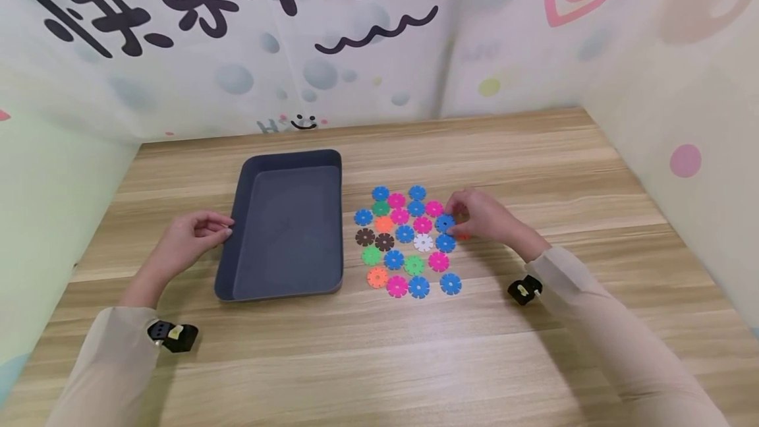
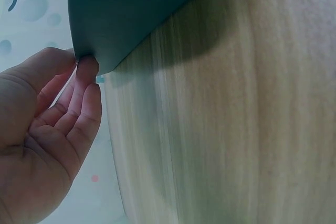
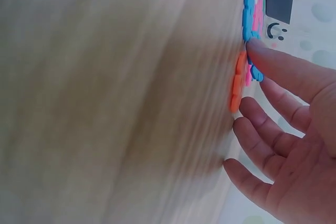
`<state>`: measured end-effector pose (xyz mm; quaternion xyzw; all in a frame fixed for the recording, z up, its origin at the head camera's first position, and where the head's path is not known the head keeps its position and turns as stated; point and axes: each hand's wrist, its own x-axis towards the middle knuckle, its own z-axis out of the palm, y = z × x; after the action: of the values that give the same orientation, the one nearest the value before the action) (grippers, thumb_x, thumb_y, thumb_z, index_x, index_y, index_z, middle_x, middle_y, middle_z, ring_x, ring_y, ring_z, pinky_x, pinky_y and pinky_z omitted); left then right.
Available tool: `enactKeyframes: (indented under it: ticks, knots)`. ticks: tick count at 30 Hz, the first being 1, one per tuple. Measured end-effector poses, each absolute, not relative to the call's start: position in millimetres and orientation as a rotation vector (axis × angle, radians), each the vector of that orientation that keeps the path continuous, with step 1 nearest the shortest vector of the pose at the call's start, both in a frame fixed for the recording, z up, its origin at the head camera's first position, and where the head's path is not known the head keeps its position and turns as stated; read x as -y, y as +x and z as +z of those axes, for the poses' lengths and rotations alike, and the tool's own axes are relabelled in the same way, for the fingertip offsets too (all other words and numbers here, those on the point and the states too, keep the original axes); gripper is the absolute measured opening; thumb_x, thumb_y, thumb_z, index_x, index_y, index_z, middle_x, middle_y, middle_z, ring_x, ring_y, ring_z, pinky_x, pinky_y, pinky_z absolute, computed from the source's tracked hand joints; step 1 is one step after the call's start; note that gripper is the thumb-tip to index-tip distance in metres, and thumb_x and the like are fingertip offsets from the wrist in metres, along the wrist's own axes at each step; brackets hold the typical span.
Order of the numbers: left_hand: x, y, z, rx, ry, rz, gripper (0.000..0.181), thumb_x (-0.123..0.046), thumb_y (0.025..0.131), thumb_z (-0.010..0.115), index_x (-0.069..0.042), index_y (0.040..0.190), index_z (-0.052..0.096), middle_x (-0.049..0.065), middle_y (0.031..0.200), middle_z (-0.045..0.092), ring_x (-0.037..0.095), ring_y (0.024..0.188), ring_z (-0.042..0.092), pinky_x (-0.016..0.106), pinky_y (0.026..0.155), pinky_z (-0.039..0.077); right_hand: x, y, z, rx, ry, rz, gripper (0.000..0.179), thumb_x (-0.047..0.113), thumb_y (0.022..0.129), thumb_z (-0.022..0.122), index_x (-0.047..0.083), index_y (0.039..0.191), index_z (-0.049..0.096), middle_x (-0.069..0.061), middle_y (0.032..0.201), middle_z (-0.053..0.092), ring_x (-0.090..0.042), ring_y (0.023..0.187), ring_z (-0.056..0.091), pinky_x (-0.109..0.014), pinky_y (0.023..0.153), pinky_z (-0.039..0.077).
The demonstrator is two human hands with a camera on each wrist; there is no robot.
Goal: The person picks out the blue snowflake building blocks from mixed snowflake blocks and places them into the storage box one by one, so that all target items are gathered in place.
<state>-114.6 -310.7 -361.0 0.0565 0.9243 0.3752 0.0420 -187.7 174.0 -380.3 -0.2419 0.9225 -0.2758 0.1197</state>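
My left hand (image 1: 192, 236) pinches the left rim of a dark grey rectangular tray (image 1: 237, 242) between thumb and fingertips. The left wrist view shows the thumb and index finger at the tray's edge (image 2: 105, 40). At the right side of a group of notched plastic discs, my right hand (image 1: 483, 216) holds a blue notched disc (image 1: 444, 223) between thumb and index finger. Its other fingers are spread in the right wrist view. An orange disc (image 3: 238, 82) lies under this hand, partly hidden in the head view. More discs in pink, green, brown and white (image 1: 423, 242) lie flat nearby.
The wooden table (image 1: 356, 361) meets a printed wall (image 1: 379, 84) at the back and walls at both sides. The discs lie just right of the tray. A black wrist device (image 1: 173, 336) is strapped on the left sleeve, another (image 1: 524, 289) on the right.
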Motion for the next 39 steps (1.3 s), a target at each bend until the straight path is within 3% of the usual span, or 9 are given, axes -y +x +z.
enactKeyframes:
  ticks: [39]
  knots:
    - [308.1, -114.3, -356.4, -2.809, 0.175, 1.139, 0.027, -0.011, 0.091, 0.058, 0.01, 0.108, 0.058, 0.022, 0.096, 0.062, 0.006, 0.073, 0.06, 0.02, 0.062, 0.049, -182.6, -193.1, -384.6, -2.539, -0.612, -1.109, 0.013, -0.002, 0.08, 0.068, 0.0, 0.092, 0.063, -0.007, 0.085, 0.061, -0.022, 0.079, 0.056, -0.033, 0.073, 0.05]
